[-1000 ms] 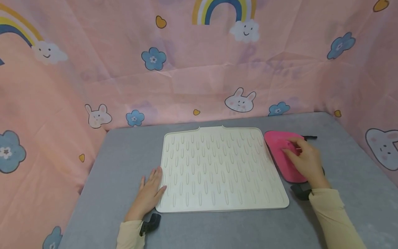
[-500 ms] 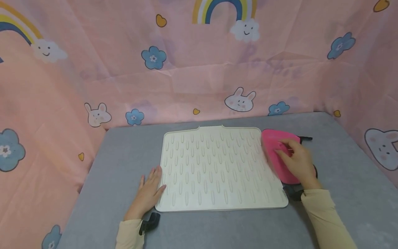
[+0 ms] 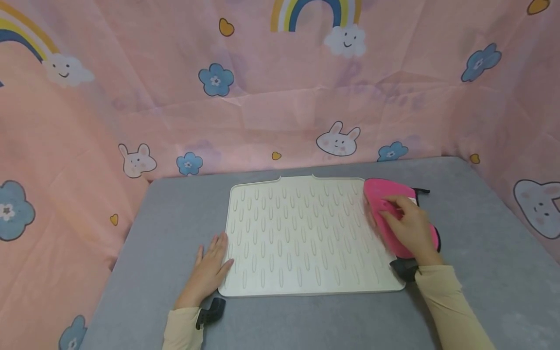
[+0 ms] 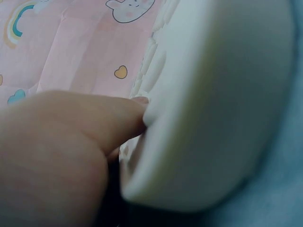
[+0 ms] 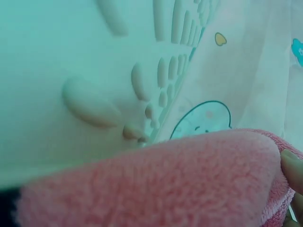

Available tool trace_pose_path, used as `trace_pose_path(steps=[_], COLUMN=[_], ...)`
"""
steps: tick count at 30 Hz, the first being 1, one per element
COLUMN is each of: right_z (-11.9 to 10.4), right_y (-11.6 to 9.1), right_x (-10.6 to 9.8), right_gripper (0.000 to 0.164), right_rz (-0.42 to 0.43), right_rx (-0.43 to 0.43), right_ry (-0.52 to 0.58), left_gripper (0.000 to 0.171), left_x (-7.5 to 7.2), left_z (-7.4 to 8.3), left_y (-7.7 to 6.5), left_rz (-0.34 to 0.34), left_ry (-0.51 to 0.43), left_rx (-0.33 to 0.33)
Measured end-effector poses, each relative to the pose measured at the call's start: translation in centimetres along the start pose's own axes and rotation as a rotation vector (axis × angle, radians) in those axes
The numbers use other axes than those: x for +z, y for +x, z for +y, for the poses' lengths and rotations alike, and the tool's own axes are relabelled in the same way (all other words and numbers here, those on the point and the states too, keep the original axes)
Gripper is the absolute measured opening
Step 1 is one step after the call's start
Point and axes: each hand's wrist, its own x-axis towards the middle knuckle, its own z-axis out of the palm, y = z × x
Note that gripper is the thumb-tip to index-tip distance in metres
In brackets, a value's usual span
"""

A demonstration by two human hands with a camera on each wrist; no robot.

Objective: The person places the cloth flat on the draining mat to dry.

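Note:
A cream-white board (image 3: pixel 297 238) with rows of raised oval ridges lies flat on the table. My left hand (image 3: pixel 204 272) rests along its left edge, fingers extended and thumb on top; in the left wrist view the thumb (image 4: pixel 118 116) touches the board's rim. My right hand (image 3: pixel 411 226) pinches a fold of a pink plush cleaning mitt (image 3: pixel 393 238) between thumb and fingers. The mitt has black edging and a black loop. It overlaps the board's right edge. Up close in the right wrist view, its fuzzy side (image 5: pixel 156 184) faces the ridges.
A grey table (image 3: pixel 175 209) runs beneath everything. Pink printed fabric (image 3: pixel 271 107) hangs behind it and along both sides. Black wrist cameras sit by the left wrist (image 3: pixel 211 312) and the right wrist (image 3: pixel 403 269).
My right hand has moved left with the pink mitt, from beside the board to over its right edge. The left hand stays in place on the board.

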Motion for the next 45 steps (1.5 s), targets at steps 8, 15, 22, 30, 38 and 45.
trace_pose_path(steps=[8, 15, 22, 30, 38, 45], right_z=[-0.7, 1.1, 0.9, -1.7, -2.2, -3.1], right_y=[-0.1, -0.3, -0.4, -0.4, -0.5, -0.4], right_x=[0.4, 1.8, 2.2, 1.4, 1.4, 1.7], right_gripper=[0.031, 0.029, 0.029, 0.028, 0.029, 0.03], right_rz=[-0.024, -0.004, -0.003, -0.017, -0.044, -0.076], right_rx=[0.015, -0.025, -0.021, -0.042, -0.022, -0.013], right_ry=[0.008, 0.04, 0.043, 0.05, 0.054, 0.048], left_gripper=[0.065, 0.064, 0.065, 0.064, 0.064, 0.064], left_x=[0.0, 0.0, 0.0, 0.2, 0.1, 0.2], left_z=[0.0, 0.0, -0.1, -0.2, -0.3, -0.4], left_y=[0.1, 0.1, 0.1, 0.1, 0.1, 0.1], left_rz=[-0.001, 0.001, -0.001, 0.008, 0.004, 0.005], left_ry=[0.005, 0.0, 0.0, -0.002, 0.002, 0.008], left_rx=[0.0, -0.003, -0.003, 0.012, 0.018, 0.011])
